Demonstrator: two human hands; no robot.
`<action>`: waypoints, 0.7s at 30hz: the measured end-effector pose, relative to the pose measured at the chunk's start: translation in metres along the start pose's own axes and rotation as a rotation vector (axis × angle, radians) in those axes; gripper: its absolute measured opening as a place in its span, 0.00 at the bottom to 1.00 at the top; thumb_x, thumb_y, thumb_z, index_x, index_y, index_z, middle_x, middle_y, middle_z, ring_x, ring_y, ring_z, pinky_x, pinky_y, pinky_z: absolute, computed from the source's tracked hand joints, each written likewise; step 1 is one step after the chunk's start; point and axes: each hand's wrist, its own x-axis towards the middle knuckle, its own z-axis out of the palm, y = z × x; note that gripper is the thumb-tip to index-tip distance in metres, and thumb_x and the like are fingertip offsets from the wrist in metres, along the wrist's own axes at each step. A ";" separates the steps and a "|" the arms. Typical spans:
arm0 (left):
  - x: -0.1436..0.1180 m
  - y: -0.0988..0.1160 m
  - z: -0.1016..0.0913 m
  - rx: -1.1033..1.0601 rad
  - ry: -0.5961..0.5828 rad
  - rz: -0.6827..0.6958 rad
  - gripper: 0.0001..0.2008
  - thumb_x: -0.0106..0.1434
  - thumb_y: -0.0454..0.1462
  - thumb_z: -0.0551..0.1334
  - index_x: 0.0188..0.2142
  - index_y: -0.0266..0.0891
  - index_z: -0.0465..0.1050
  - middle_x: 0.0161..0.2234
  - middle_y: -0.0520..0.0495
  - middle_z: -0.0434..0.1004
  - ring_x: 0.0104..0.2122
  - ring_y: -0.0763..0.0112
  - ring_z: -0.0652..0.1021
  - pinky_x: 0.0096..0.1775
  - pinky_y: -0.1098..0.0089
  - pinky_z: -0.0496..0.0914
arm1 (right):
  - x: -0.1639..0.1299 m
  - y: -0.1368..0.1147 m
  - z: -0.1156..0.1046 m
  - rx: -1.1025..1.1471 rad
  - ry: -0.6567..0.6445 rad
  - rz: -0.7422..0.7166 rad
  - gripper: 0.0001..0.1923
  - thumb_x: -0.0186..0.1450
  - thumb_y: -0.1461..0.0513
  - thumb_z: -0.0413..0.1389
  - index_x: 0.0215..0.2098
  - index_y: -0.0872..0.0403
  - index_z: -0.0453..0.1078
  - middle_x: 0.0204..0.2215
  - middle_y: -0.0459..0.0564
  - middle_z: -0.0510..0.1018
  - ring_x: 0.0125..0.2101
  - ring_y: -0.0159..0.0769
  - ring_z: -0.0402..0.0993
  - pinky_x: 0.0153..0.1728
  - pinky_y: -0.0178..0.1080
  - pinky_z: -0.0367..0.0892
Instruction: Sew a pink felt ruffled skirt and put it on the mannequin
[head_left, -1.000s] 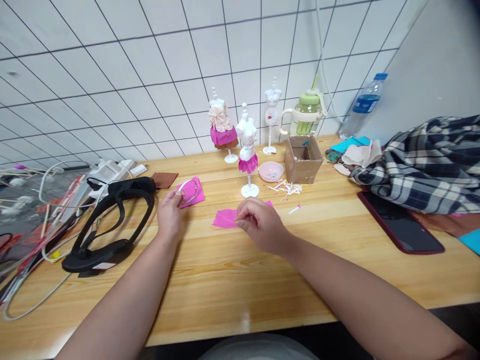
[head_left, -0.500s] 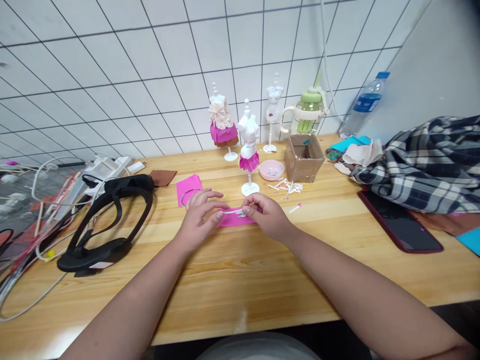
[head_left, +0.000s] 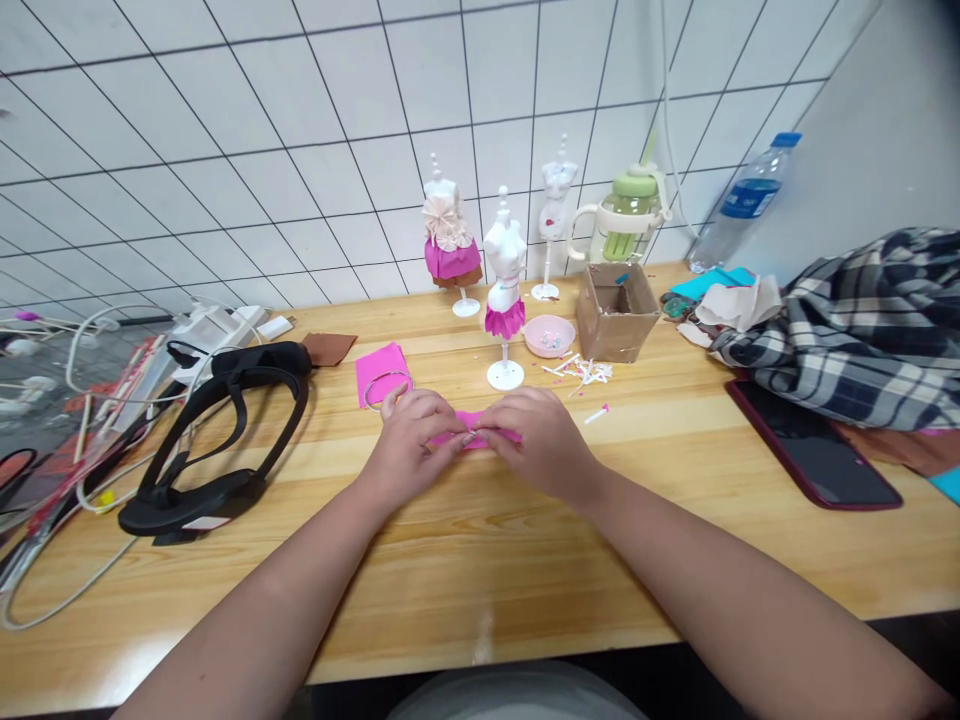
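Note:
My left hand (head_left: 414, 436) and my right hand (head_left: 534, 437) meet fingertip to fingertip over a small pink paper piece (head_left: 474, 429) on the wooden table (head_left: 480, 560). Both pinch it, and a thin white strip seems to lie between the fingers. Just behind my left hand a second pink square (head_left: 379, 370) carries a thin wire ring (head_left: 388, 386). A white mini mannequin with a pink skirt (head_left: 505, 290) stands right behind my hands.
Two more mannequins (head_left: 448, 240) (head_left: 552, 215), a pink bowl (head_left: 549, 336), a cardboard box (head_left: 619, 312) and white scraps (head_left: 585, 372) sit at the back. A black headset (head_left: 217, 430) and cables lie left; a phone (head_left: 814, 445), plaid cloth (head_left: 862, 325), a bottle (head_left: 742, 205) and a green cup (head_left: 626, 215) lie right.
My left hand left the wire ring on the far pink square and came right to join my right hand; both now close on the near pink piece. The view shifted slightly.

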 end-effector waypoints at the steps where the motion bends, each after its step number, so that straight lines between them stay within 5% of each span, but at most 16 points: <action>1: 0.000 -0.001 0.001 -0.025 -0.005 -0.031 0.10 0.63 0.45 0.62 0.31 0.45 0.79 0.32 0.48 0.77 0.38 0.63 0.75 0.55 0.53 0.57 | 0.000 0.000 0.002 0.005 -0.013 0.032 0.08 0.67 0.58 0.56 0.37 0.51 0.77 0.35 0.49 0.82 0.39 0.39 0.73 0.45 0.42 0.61; 12: 0.002 -0.007 -0.002 -0.109 -0.089 -0.065 0.12 0.64 0.45 0.60 0.32 0.44 0.81 0.32 0.47 0.79 0.36 0.63 0.75 0.47 0.59 0.62 | 0.002 0.008 0.012 0.094 -0.055 0.150 0.07 0.65 0.59 0.60 0.33 0.53 0.78 0.28 0.46 0.76 0.33 0.34 0.69 0.38 0.37 0.60; 17: 0.002 -0.043 0.002 -0.110 -0.075 -0.192 0.13 0.64 0.45 0.60 0.38 0.44 0.82 0.32 0.45 0.82 0.33 0.64 0.77 0.41 0.63 0.66 | 0.003 0.016 0.013 0.012 0.024 0.179 0.05 0.64 0.62 0.59 0.33 0.54 0.78 0.37 0.51 0.77 0.41 0.38 0.68 0.44 0.40 0.60; 21: -0.002 -0.067 0.004 -0.083 -0.248 -0.184 0.09 0.60 0.42 0.63 0.36 0.46 0.83 0.34 0.47 0.81 0.36 0.63 0.77 0.41 0.65 0.67 | 0.009 0.011 0.012 0.034 -0.182 0.239 0.07 0.65 0.62 0.56 0.32 0.54 0.76 0.30 0.48 0.78 0.34 0.35 0.69 0.37 0.37 0.59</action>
